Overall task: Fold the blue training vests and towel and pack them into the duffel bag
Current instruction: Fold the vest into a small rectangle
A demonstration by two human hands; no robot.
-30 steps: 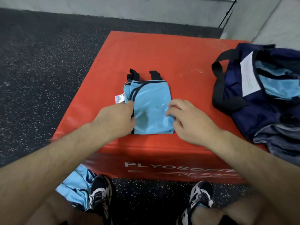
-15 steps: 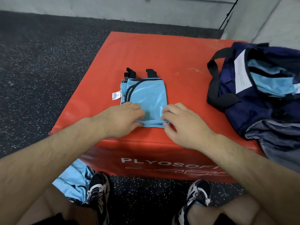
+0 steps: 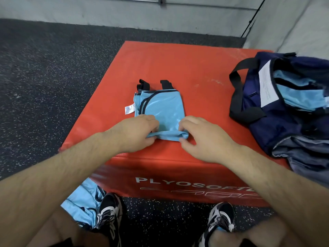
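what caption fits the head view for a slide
Left hand and right hand pinch the folded blue vest on the red box, duffel bag alongside.

We stand in a gym: a red soft plyo box (image 3: 178,65) lettered PLYOSOFT sits at twelve o'clock, and black speckled rubber flooring (image 3: 44,77) spreads toward ten o'clock, a grey wall (image 3: 115,15) beyond.

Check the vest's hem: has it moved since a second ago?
Yes. The left hand and right hand have rolled the hem away from the front edge of the red box, toward the straps.
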